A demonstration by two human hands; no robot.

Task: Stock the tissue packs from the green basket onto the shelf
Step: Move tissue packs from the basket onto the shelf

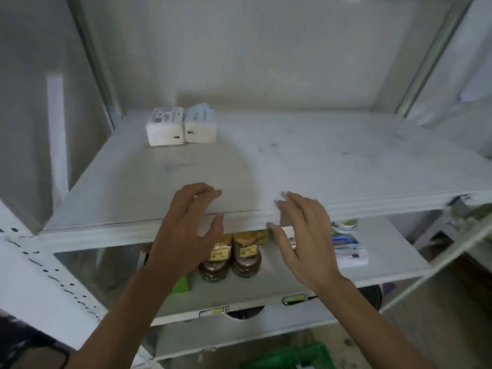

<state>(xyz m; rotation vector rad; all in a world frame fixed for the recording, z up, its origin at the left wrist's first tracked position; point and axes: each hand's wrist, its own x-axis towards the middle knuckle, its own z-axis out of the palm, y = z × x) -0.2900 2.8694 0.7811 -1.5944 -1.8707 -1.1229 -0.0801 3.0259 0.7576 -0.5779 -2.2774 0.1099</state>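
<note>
Two tissue packs (181, 125) sit touching, side by side, at the back left of the white shelf (332, 161). At its front edge the left hand (186, 230) hovers with fingers spread, holding nothing. Jars (231, 258) stand on the shelf below. The right hand (300, 235) is equally splayed and bare. The green basket (292, 359) peeks in at floor level.

Wide bare shelf (306, 161) ahead, open from centre to right. Only two packs (181, 125) in the way, tucked side by side at back left. Uprights (95, 57) framing both sides. Lower shelf (266, 286) crowded with jars (230, 259) beneath.
</note>
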